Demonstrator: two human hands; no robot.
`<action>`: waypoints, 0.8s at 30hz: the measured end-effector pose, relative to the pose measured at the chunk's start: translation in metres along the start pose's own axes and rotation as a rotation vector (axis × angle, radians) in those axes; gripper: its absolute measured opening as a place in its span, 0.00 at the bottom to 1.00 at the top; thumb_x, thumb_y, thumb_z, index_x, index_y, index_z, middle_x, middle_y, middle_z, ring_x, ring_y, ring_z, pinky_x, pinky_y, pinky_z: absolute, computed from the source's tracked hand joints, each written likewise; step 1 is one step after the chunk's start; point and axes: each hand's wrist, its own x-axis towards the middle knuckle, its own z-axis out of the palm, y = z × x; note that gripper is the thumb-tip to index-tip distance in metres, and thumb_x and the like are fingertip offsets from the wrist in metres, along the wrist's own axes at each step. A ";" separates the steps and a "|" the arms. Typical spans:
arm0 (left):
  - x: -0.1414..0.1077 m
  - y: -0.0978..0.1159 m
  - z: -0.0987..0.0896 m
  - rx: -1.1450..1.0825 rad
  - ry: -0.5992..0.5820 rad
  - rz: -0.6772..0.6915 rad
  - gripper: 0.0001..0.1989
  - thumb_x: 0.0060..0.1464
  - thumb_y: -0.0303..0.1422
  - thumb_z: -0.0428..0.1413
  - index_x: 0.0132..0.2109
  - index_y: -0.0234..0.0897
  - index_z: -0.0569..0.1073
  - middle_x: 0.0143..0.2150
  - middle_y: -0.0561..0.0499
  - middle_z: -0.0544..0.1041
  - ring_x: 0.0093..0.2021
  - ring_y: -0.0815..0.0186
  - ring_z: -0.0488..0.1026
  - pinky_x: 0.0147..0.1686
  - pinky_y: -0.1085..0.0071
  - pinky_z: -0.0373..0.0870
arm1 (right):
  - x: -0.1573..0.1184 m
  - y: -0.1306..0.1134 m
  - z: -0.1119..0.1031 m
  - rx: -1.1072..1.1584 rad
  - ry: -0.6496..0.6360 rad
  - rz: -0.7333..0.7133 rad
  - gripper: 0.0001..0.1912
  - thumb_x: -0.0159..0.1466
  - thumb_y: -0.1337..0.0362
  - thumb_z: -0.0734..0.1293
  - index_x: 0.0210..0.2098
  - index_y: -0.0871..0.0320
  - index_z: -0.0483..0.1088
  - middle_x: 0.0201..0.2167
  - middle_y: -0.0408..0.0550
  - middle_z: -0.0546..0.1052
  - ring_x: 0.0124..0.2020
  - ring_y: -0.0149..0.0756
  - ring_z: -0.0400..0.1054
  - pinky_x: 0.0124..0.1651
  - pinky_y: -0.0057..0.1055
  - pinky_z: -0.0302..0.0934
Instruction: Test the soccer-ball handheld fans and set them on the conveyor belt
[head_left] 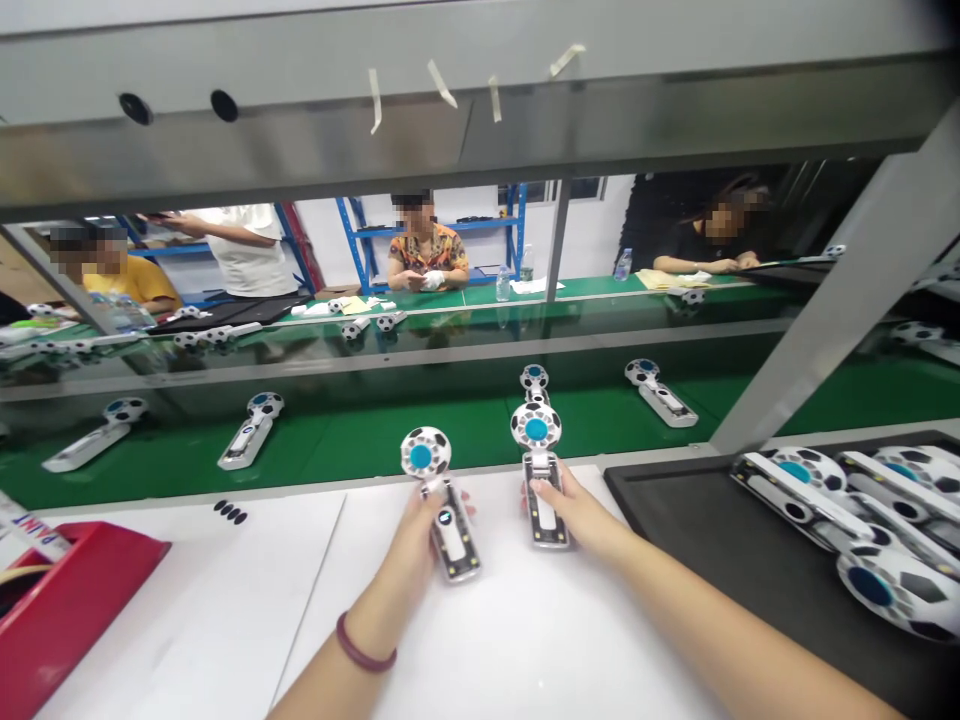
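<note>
My left hand [411, 535] is closed around a football-patterned handheld fan [426, 455], its round black-and-white head with a blue centre pointing away from me. The handle's inner side faces up, showing a pale strip and a small round dark spot. My right hand [583, 512] grips a second football-patterned handheld fan [536, 428] by its handle, the thumb lying across the top. Both fans are held side by side above the white worktop [517, 650], apart from each other. Some fingers are hidden beneath the handles.
Several similar fans lie on the green conveyor belt [337, 440] ahead. At right, a black tray [675, 560] holds more fans. Small black ovals [230, 512] and a red bin [90, 590] are at left. A metal beam [465, 150] crosses overhead; people sit beyond the belt.
</note>
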 end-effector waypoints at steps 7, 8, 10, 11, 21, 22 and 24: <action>-0.017 -0.022 0.004 -0.136 -0.144 -0.339 0.12 0.51 0.38 0.55 0.40 0.35 0.65 0.33 0.48 0.73 0.29 0.63 0.72 0.30 0.61 0.72 | -0.009 -0.009 -0.003 0.268 0.028 0.149 0.19 0.52 0.60 0.71 0.39 0.54 0.61 0.31 0.41 0.72 0.31 0.33 0.69 0.35 0.32 0.63; -0.019 -0.021 0.004 -0.128 -0.203 -0.315 0.13 0.50 0.34 0.57 0.42 0.37 0.64 0.35 0.48 0.73 0.31 0.62 0.72 0.32 0.60 0.72 | -0.012 -0.012 -0.004 0.275 0.005 0.152 0.19 0.51 0.63 0.71 0.39 0.54 0.61 0.32 0.42 0.72 0.32 0.34 0.69 0.35 0.33 0.63; -0.022 -0.019 0.003 -0.089 -0.278 -0.269 0.19 0.46 0.28 0.59 0.46 0.39 0.62 0.40 0.47 0.72 0.33 0.63 0.72 0.33 0.63 0.71 | -0.017 -0.017 -0.006 0.296 -0.046 0.131 0.20 0.49 0.66 0.71 0.40 0.54 0.61 0.34 0.43 0.72 0.34 0.36 0.69 0.38 0.34 0.63; -0.023 -0.018 0.003 -0.068 -0.291 -0.256 0.22 0.45 0.26 0.59 0.47 0.39 0.62 0.42 0.46 0.72 0.33 0.64 0.71 0.33 0.65 0.70 | -0.019 -0.019 -0.006 0.307 -0.065 0.116 0.21 0.49 0.66 0.71 0.40 0.54 0.61 0.35 0.43 0.72 0.35 0.37 0.69 0.39 0.36 0.63; -0.024 -0.013 0.003 0.034 -0.307 -0.178 0.22 0.41 0.27 0.59 0.46 0.38 0.65 0.48 0.44 0.70 0.35 0.64 0.70 0.33 0.67 0.68 | -0.019 -0.021 -0.004 0.333 -0.120 0.067 0.23 0.48 0.68 0.70 0.41 0.53 0.59 0.36 0.44 0.71 0.37 0.39 0.68 0.41 0.40 0.63; -0.024 -0.012 0.003 0.039 -0.317 -0.174 0.22 0.41 0.27 0.59 0.46 0.37 0.66 0.47 0.44 0.70 0.35 0.64 0.70 0.33 0.68 0.68 | -0.019 -0.021 -0.005 0.329 -0.127 0.068 0.23 0.48 0.68 0.70 0.41 0.53 0.58 0.35 0.43 0.71 0.36 0.38 0.68 0.40 0.40 0.63; -0.024 -0.011 0.003 0.060 -0.343 -0.199 0.21 0.42 0.28 0.58 0.46 0.37 0.65 0.41 0.45 0.72 0.32 0.65 0.70 0.29 0.70 0.66 | -0.018 -0.020 -0.005 0.309 -0.145 0.073 0.24 0.49 0.68 0.70 0.42 0.52 0.56 0.34 0.43 0.71 0.34 0.37 0.69 0.39 0.39 0.64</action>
